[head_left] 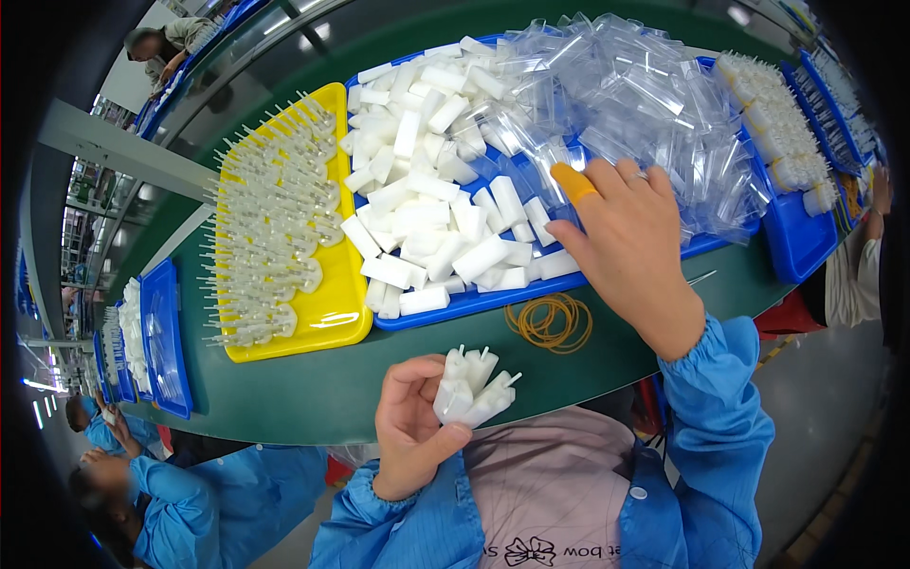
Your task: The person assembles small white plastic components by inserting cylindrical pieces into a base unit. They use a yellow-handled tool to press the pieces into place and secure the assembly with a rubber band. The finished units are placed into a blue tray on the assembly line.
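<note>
My left hand is closed around a small bundle of white plastic parts with thin stems, held just off the table's near edge. At the right, my right hand reaches over the large blue tray, fingers stretched and thumb apart. An orange cover sits on its index finger. Beneath its fingertips lie clear plastic sleeves, heaped on the tray's right side; I see none held. White rectangular blocks fill the tray's left side, close to the thumb.
A yellow tray of white stemmed parts stands left. Rubber bands lie on the green table. Bundled white parts are piled right, by another blue tray. A co-worker in blue sits at lower left.
</note>
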A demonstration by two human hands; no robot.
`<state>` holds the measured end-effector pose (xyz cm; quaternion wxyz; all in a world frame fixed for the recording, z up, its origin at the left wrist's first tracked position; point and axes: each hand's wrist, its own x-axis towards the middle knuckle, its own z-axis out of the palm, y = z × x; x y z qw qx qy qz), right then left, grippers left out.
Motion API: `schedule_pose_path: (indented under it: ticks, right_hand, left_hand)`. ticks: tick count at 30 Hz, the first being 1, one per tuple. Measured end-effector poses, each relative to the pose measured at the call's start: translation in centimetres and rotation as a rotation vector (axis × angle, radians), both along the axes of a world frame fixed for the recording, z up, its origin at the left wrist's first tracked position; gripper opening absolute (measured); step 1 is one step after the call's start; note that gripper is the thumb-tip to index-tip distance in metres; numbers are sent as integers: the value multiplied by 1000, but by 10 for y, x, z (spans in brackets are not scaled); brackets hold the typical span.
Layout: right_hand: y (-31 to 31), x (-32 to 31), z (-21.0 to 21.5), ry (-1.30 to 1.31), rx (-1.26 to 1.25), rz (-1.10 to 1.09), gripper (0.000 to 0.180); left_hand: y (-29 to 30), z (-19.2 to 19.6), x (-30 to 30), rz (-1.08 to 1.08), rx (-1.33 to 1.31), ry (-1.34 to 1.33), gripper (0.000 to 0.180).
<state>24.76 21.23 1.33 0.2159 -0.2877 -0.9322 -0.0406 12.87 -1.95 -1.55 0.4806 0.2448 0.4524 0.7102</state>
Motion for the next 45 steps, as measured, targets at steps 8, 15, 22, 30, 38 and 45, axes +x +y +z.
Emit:
schedule_pose_path:
  ticks: [8,15,22,30,38,45]
  right_hand:
    - [12,-18,-17,-148,28,-26,20]
    - [-2,3,1,254,-262,69,15]
    - [-43,34,39,446,-824,344,23]
    - [-70,46,40,531,-896,303,24]
    - [-73,43,31,512,-946,304,27]
    - [-77,42,27,496,-977,296,28]
  left_hand:
    - [-1,2,1,-2,-2,22,54]
    - [-6,-5,-4,-24,11,-3,52]
    - [-1,-8,-3,-4,105,39,49]
    - [-5,-5,1,18,72,294,40]
    - [-5,0,3,109,40,592,41]
    - [-4,2,2,118,60,627,42]
